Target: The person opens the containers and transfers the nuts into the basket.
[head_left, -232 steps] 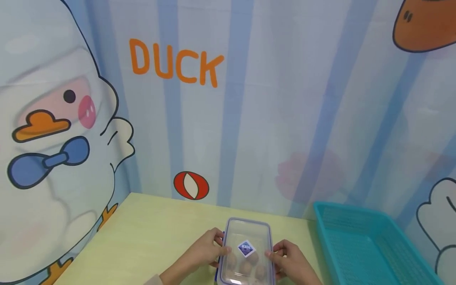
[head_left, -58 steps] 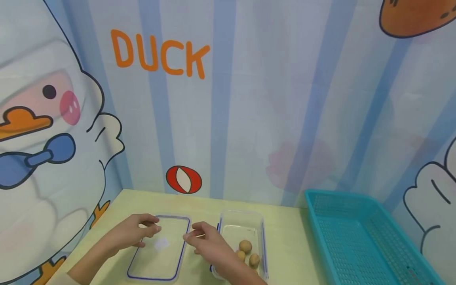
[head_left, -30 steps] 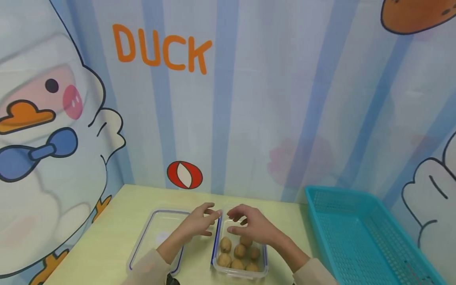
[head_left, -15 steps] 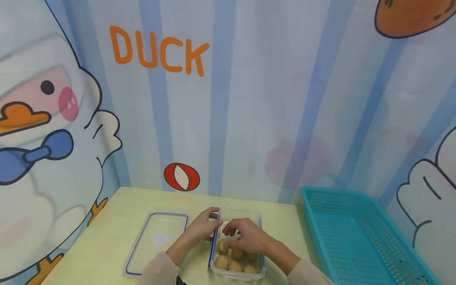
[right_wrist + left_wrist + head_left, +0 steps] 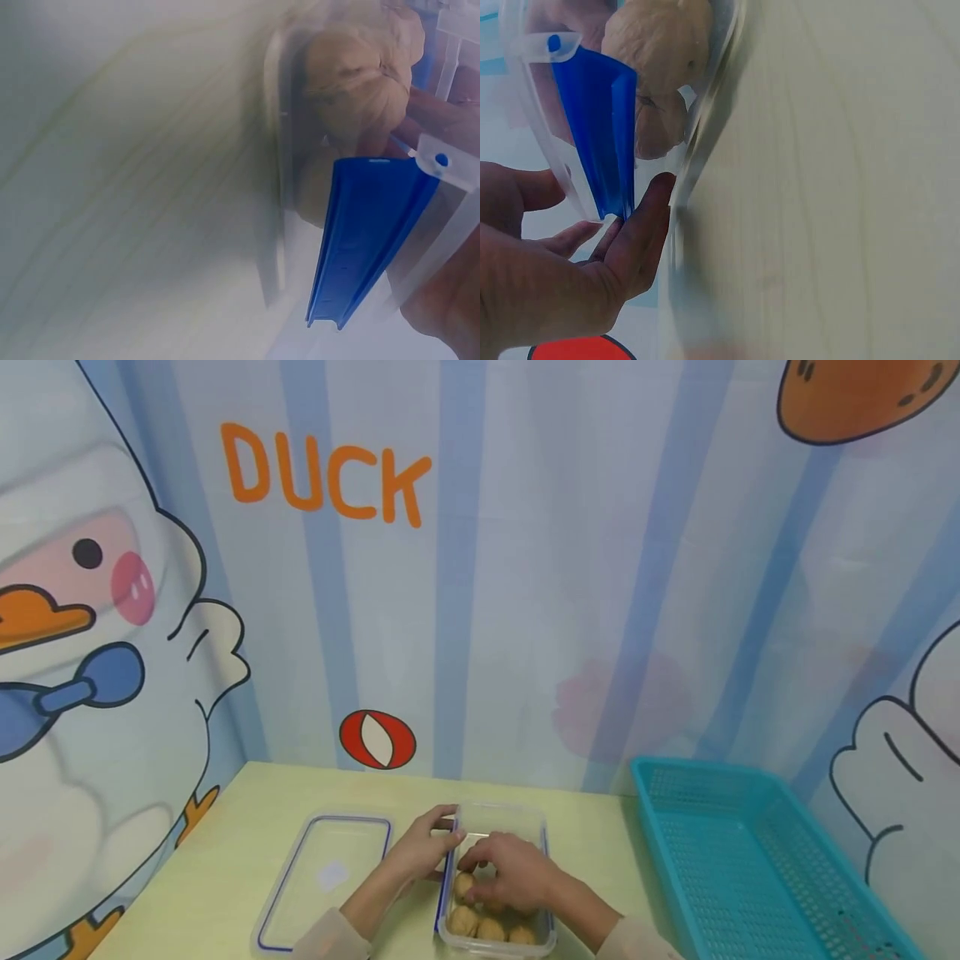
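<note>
A clear plastic food container [image 5: 501, 817] with blue side clips stands uncovered on the table, several walnuts [image 5: 491, 930] lying in its near half. My left hand [image 5: 422, 847] holds its left rim, thumb on top and fingers along the outer wall beside the blue clip [image 5: 604, 127]. My right hand [image 5: 517, 870] reaches down inside, thumb and fingertips around a walnut [image 5: 464, 885] by the left wall. Through the clear side, the right wrist view shows more walnuts [image 5: 352, 82] behind another blue clip [image 5: 367, 232]. The right palm hides part of the walnuts.
The container's clear lid [image 5: 296, 881], edged with a blue seal, lies flat on the pale table [image 5: 217, 860] to the left. A turquoise plastic basket [image 5: 667, 827] stands at the right. Behind hangs a striped curtain [image 5: 525, 568] with duck drawings.
The lid came off the container and now lies to the left. My left hand moved onto the container's rim, while the right went down into it and took hold of a walnut.
</note>
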Demonstrator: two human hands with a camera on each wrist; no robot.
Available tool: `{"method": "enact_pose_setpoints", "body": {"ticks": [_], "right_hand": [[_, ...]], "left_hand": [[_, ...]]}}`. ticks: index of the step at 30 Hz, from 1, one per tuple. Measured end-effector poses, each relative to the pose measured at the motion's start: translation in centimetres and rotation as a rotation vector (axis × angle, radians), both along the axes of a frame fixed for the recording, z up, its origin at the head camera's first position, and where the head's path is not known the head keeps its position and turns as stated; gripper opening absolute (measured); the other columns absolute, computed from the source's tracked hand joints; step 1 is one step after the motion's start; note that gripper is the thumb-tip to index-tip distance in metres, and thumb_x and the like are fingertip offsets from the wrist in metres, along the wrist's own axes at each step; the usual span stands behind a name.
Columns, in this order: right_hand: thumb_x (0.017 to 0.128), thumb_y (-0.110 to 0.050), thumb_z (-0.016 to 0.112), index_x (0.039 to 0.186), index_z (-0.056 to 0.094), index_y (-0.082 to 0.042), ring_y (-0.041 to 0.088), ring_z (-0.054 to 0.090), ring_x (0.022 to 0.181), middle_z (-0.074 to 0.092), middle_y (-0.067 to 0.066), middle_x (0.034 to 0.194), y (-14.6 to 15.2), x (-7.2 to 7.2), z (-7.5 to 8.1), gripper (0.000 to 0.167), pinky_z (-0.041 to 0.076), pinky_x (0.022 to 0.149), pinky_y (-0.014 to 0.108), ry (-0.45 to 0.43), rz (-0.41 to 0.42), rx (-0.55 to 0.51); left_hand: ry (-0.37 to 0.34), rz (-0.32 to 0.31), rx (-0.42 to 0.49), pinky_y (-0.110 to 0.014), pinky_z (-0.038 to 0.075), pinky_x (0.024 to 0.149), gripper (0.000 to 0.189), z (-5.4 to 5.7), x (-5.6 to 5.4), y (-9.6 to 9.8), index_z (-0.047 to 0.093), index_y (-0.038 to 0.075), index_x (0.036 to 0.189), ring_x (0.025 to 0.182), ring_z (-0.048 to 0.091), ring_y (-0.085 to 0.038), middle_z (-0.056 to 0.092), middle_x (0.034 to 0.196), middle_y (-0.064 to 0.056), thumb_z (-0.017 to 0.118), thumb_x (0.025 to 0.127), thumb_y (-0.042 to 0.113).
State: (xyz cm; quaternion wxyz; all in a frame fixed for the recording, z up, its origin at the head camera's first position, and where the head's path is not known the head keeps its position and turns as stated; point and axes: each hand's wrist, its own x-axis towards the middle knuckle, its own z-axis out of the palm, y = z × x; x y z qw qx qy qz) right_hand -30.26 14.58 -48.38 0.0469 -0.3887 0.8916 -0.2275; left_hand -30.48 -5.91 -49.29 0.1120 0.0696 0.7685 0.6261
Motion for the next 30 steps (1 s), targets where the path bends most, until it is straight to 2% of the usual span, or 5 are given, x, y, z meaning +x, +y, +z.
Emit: {"method": "enact_pose_setpoints", "body": {"ticks": [7, 21, 30], "right_hand": [[0.088, -0.033, 0.087, 0.116, 0.081, -0.024, 0.007, 0.064, 0.106, 0.072, -0.019, 0.111, -0.24, 0.25, -0.31, 0.030, 0.055, 0.091, 0.031, 0.011, -0.017, 0.035], [0.086, -0.031, 0.089, 0.114, 0.080, -0.020, 0.004, 0.065, 0.100, 0.074, -0.018, 0.107, -0.23, 0.00, 0.03, 0.031, 0.056, 0.089, 0.029, 0.062, 0.003, 0.014], [0.086, -0.032, 0.089, 0.112, 0.081, -0.019, 0.006, 0.068, 0.100, 0.075, -0.018, 0.102, -0.11, -0.08, -0.17, 0.030, 0.056, 0.088, 0.029, 0.015, -0.004, -0.028]], "left_hand": [[0.002, 0.011, 0.008, -0.059, 0.062, 0.080, 0.055, -0.40, 0.27, -0.25, 0.044, 0.002, 0.157, 0.128, 0.055, -0.046, 0.049, 0.148, -0.030, 0.063, 0.108, 0.016], [0.018, 0.021, 0.027, -0.056, 0.062, 0.080, 0.055, -0.07, 0.41, -0.23, 0.044, 0.003, 0.158, 0.126, 0.055, -0.042, 0.051, 0.148, -0.029, 0.062, 0.108, 0.017], [0.017, 0.036, 0.018, -0.059, 0.061, 0.084, 0.056, -0.32, 0.52, -0.08, 0.045, 0.004, 0.158, 0.130, 0.054, -0.043, 0.051, 0.149, -0.029, 0.063, 0.108, 0.020]]}}
